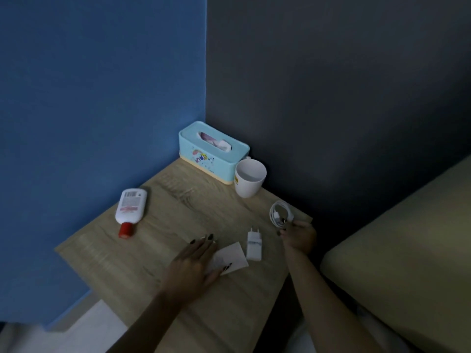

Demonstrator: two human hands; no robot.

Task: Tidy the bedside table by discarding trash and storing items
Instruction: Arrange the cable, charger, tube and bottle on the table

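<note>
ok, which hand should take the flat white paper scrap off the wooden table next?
Left. The left hand lies flat on the flat white paper scrap, fingers straight, holding nothing. The right hand is busy gripping the coiled white cable.

no words or numbers can be read here. on the table [178, 200], a white bottle [130, 208] lying at nine o'clock carries a barcode and blocks of small print, too blurred to read. the white mug [249, 178] at one o'clock bears a small yellow mark, illegible. the turquoise tissue box [212, 154] at twelve o'clock shows only a cartoon print.
</note>
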